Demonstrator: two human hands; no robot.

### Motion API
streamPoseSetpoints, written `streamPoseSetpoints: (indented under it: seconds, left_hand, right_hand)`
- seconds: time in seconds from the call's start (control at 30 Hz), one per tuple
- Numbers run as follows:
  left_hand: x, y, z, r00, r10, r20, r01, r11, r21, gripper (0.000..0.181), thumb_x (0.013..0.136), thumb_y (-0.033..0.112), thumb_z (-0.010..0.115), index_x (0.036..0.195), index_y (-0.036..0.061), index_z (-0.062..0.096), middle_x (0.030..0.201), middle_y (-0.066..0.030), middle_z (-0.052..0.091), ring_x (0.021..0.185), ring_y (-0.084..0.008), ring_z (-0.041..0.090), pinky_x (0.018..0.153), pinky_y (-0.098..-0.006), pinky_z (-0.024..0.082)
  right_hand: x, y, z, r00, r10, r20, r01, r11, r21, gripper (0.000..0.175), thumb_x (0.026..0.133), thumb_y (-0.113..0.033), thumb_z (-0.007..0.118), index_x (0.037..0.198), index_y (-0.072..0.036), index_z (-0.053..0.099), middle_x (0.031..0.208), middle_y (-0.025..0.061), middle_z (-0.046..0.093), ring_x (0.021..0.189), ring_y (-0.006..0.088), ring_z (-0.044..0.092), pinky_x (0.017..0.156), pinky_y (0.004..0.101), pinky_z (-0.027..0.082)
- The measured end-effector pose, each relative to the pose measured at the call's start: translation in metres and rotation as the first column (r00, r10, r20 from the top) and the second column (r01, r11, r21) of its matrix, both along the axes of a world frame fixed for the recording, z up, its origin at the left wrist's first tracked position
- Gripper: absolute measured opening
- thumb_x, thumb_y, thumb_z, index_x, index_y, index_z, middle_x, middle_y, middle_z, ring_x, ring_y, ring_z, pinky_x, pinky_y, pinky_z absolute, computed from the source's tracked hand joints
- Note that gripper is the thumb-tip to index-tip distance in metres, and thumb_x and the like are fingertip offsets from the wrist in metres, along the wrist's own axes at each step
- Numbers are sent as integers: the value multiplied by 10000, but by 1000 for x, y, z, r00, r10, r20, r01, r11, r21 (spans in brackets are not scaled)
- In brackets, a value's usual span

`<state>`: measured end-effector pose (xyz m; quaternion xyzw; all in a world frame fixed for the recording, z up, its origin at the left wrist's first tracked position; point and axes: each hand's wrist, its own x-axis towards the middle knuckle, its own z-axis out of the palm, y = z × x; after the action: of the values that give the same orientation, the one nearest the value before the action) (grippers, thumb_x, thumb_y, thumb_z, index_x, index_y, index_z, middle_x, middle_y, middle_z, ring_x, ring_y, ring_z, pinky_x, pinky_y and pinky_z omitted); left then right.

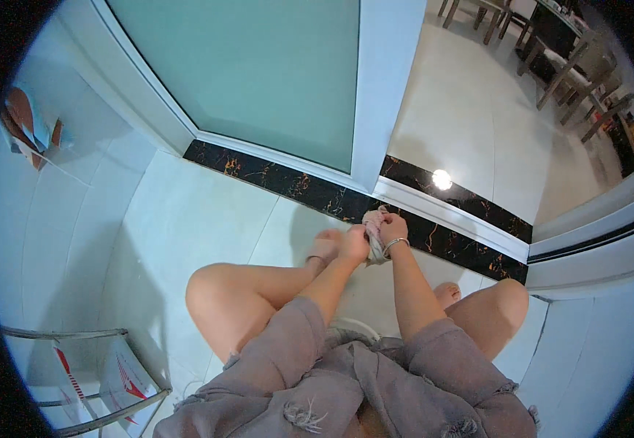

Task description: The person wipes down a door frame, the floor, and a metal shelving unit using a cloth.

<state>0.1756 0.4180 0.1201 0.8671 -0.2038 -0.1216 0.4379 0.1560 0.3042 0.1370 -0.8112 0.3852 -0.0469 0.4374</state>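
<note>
A bunched pale pink and greyish cloth (375,254) is held between my two hands, close to the black marbled door sill (317,189). My left hand (354,245) has its fingers closed on the cloth's left side. Bent over its upper right part are the fingers of my right hand (394,229), with a bracelet (396,246) on that wrist. Some of the cloth hangs below my hands over the pale floor tiles. My fingers hide part of it, so its full shape cannot be made out.
A sliding door with a frosted glass panel (273,82) stands beyond the sill. Through the opening, wooden chairs (574,82) surround a table. At lower left is a metal-framed rack (125,408) holding white-and-red packages. Tiled walls (48,219) flank me. A white curved rim (363,327) shows between my legs.
</note>
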Motion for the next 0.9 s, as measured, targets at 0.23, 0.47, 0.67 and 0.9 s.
streamPoseSetpoints:
  seconds: [0.23, 0.47, 0.67, 0.9]
  left_hand:
    - [-6, 60, 5, 996, 82, -30, -85, 993, -86, 90, 703, 31, 508, 766, -6, 561, 825, -220, 557, 796, -396, 530, 702, -430, 437]
    - [35, 111, -5, 953, 239, -188, -269, 952, -149, 169, 720, 63, 498, 852, 4, 585, 888, -209, 580, 835, -375, 550, 717, -430, 439]
    - [67, 128, 24, 928, 363, -86, -373, 905, -203, 207, 751, 62, 479, 918, -8, 581, 920, -217, 571, 865, -377, 539, 736, -422, 433]
    - [88, 93, 58, 989, 16, 146, 20, 970, -242, 221, 762, 48, 486, 969, -11, 534, 937, -214, 543, 882, -386, 499, 753, -438, 405]
  right_hand:
    - [8, 58, -6, 986, 103, -128, -117, 987, -111, 211, 741, -175, 568, 885, -36, 632, 819, 161, 627, 765, 260, 608, 700, 329, 468]
    - [39, 109, -16, 992, 81, 100, -126, 765, 632, 465, 849, -459, 415, 1080, -77, 546, 987, 71, 604, 846, 196, 577, 743, 324, 458]
    - [57, 162, 10, 987, -153, 56, -27, 181, 983, 548, 848, -514, 407, 1129, -54, 501, 980, 97, 589, 839, 205, 562, 769, 322, 450]
    - [68, 112, 33, 919, -226, 324, 216, 974, 67, 427, 792, -341, 576, 1039, -1, 503, 928, 143, 591, 866, 252, 573, 722, 326, 449]
